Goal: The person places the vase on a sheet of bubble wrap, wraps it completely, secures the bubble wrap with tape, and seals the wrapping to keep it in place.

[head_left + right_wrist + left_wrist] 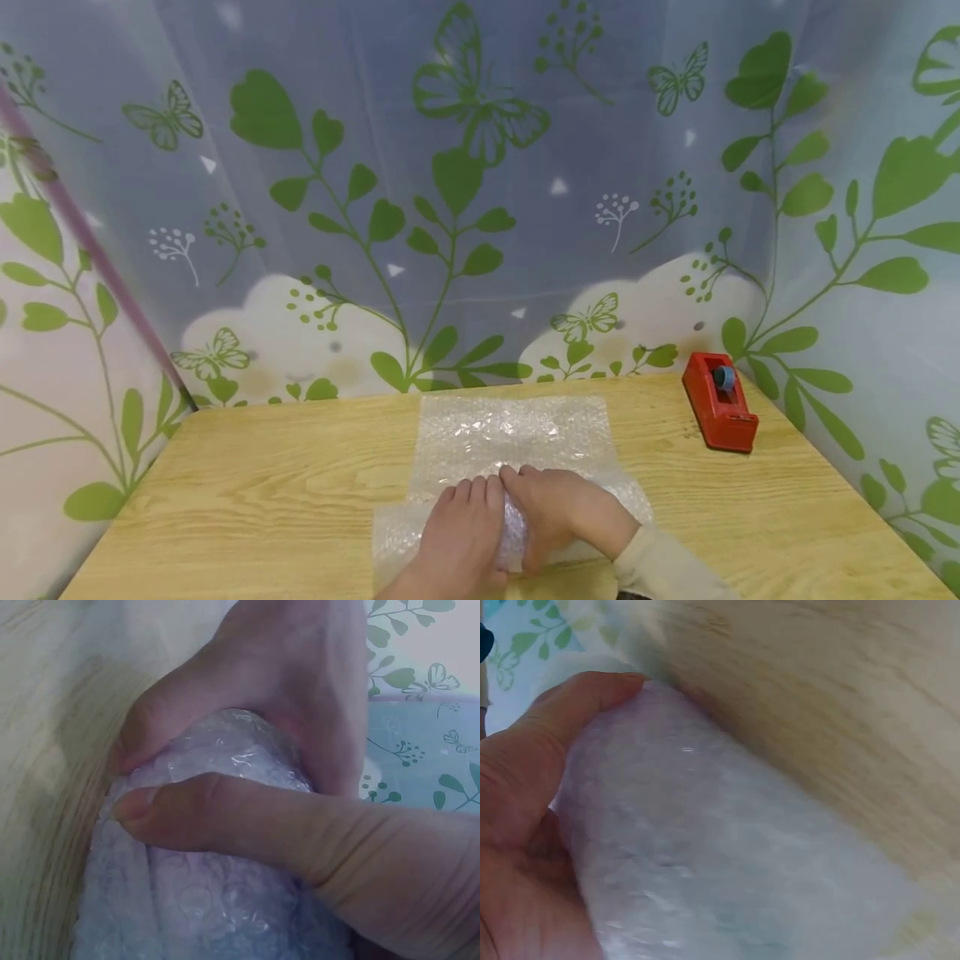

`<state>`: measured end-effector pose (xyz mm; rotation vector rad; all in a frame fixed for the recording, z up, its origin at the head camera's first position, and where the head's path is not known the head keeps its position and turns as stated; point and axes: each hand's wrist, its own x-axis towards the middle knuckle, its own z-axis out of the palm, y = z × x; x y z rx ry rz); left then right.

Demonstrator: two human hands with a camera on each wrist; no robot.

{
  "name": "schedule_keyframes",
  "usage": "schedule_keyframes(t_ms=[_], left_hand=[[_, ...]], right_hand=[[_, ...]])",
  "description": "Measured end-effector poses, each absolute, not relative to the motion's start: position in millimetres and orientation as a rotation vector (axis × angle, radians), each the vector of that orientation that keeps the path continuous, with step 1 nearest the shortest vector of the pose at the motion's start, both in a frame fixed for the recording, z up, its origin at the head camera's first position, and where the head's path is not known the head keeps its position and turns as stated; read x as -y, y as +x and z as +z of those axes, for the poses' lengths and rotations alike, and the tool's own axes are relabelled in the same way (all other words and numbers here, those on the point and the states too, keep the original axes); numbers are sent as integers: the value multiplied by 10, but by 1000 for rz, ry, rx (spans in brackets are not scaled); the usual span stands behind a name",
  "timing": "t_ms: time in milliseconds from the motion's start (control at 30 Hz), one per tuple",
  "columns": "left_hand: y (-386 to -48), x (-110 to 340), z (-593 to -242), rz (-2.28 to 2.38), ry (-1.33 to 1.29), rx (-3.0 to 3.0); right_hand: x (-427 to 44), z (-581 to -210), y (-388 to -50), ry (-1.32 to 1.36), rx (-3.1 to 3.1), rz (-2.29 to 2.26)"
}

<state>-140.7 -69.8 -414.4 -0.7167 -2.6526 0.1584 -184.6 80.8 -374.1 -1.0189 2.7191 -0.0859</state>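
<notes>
A rounded bundle (513,533) wrapped in bubble wrap sits between both hands near the table's front edge. My left hand (461,537) curls over its left side, and my right hand (558,510) grips its right side. In the left wrist view the left hand (532,802) holds the wrapped layer (682,825) with its thumb along the edge. Seen from the right wrist, the right thumb (225,817) presses across the bundle (217,900), with the left hand (277,682) around its far end. What lies inside the wrap is hidden.
Flat bubble wrap (517,429) spreads behind and beside the hands on the wooden table (277,492). A red tape dispenser (720,404) with a blue roll stands at the back right. A patterned curtain (360,167) hangs behind the table and at its sides.
</notes>
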Motion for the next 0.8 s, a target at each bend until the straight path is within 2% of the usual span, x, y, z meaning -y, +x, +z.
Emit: schedule_keyframes(t_ms=[367, 800], left_hand=[[-1478, 679, -4136, 153, -762, 2571], [-1494, 681, -4096, 141, -809, 2635]], right_hand=[[-891, -3744, -1904, -991, -2619, -243], [-890, -3754, -1878, -954, -2634, -218]])
